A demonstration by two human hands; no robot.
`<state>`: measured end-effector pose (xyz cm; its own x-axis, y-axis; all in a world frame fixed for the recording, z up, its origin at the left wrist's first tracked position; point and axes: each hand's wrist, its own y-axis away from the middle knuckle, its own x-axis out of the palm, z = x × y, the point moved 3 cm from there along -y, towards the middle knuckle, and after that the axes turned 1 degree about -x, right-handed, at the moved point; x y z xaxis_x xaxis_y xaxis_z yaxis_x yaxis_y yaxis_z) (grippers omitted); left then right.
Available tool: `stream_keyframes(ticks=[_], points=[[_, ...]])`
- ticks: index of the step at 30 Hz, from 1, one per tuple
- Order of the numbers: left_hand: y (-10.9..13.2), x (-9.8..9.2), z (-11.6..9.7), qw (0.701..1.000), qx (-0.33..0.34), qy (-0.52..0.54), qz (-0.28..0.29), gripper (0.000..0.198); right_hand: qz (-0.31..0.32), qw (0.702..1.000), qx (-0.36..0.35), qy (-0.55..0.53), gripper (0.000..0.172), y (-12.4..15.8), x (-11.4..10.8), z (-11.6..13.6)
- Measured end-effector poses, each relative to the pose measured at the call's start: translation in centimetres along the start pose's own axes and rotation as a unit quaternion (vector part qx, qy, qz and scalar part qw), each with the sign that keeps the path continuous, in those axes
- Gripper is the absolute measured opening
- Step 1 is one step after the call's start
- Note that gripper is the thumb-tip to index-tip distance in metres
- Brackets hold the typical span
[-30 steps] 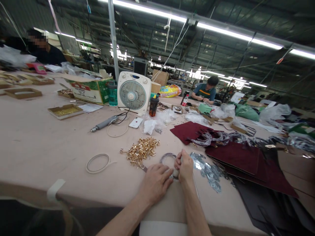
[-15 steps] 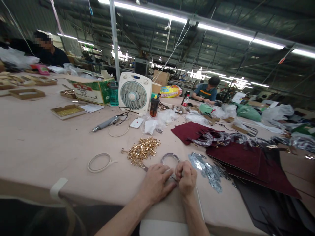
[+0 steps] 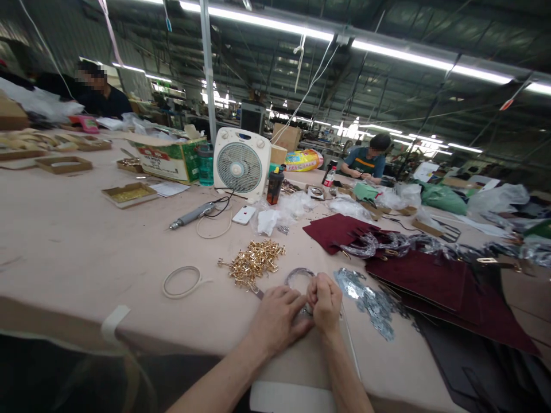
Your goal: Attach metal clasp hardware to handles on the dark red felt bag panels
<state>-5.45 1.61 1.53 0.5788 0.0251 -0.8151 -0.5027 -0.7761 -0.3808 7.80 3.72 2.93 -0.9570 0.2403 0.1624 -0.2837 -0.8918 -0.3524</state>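
Note:
My left hand (image 3: 279, 319) lies palm down on a flat panel near the table's front edge, its fingers stretched out and the thumb pointing right. Close beside it, my right hand (image 3: 326, 302) is closed in a fist, knuckles up. What its fingers hold is hidden. Just beyond both hands, a plastic-wrapped handle loop (image 3: 297, 271) curves up, its near ends covered by them. A small shiny bit shows between the hands, too small to name. Gold-coloured metal fittings (image 3: 256, 261) form a heap ahead of my left hand. Flat silver metal plates (image 3: 368, 304) are spread right of my right hand.
Dark red panels (image 3: 422, 281) with wrapped handles are stacked at the right. Left of the hands lies a coil of pale strip (image 3: 183, 283). Farther back are an electric screwdriver (image 3: 191, 216), a phone (image 3: 244, 214) and a box fan (image 3: 241, 163). Two people sit beyond.
The camera view has turned slightly left, so everything sits further right. My left hand stays flat beside the loop. My right fist has tilted slightly, still at the same spot.

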Motion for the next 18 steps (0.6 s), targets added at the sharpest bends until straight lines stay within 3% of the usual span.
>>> stream_keyframes(ticks=[6,11,14,18], points=[[0.1,0.2,0.3,1.0,-0.003,-0.004,0.005,0.039,-0.006,0.995,-0.076,-0.067,0.047,-0.2,0.4,3.4],[-0.1,0.1,0.2,1.0,0.002,-0.006,0.003,0.033,0.017,0.999,-0.03,0.006,0.051,0.2,0.0,0.9],[-0.1,0.0,0.1,1.0,-0.002,-0.005,0.002,0.035,0.002,0.999,0.006,-0.046,0.049,-0.1,-0.6,-0.4],[0.0,0.0,0.1,1.0,-0.002,-0.002,0.008,0.038,-0.053,0.99,0.02,-0.132,0.045,-1.3,-0.5,0.0]])
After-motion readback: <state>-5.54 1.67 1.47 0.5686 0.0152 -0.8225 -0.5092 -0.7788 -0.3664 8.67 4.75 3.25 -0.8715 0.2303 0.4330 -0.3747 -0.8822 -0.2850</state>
